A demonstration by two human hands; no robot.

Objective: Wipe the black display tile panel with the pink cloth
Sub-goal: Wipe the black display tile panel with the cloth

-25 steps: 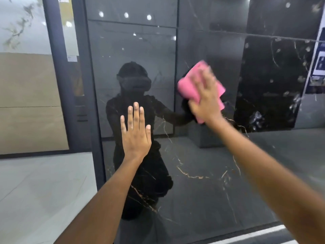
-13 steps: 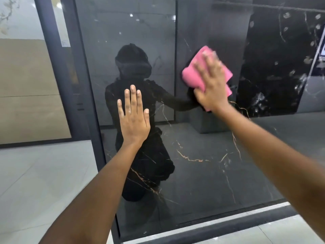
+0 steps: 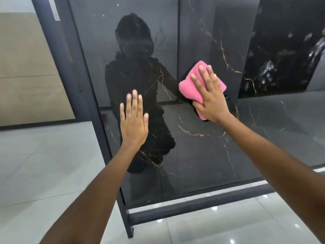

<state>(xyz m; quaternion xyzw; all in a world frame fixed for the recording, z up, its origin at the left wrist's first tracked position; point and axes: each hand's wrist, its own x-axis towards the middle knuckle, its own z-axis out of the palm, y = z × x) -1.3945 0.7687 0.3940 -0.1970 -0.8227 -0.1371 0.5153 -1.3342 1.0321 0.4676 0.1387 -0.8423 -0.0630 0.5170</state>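
The black display tile panel (image 3: 202,155) stands upright in a dark metal frame; it is glossy, with thin gold veins and reflections of the room. A folded pink cloth (image 3: 189,87) lies flat against the panel at mid height, right of centre. My right hand (image 3: 210,96) presses the cloth to the panel with straight, spread fingers and covers much of it. My left hand (image 3: 134,121) rests flat on the panel lower left of the cloth, fingers straight and pointing up.
The dark frame post (image 3: 73,71) runs along the panel's left edge and the frame's bottom bar (image 3: 193,208) sits just above the pale glossy floor tiles (image 3: 44,173). A beige wall panel (image 3: 26,67) stands at the far left.
The view has tilted down, showing the frame's bottom bar. My right hand has slid the cloth down the panel; my left hand stays flat against it.
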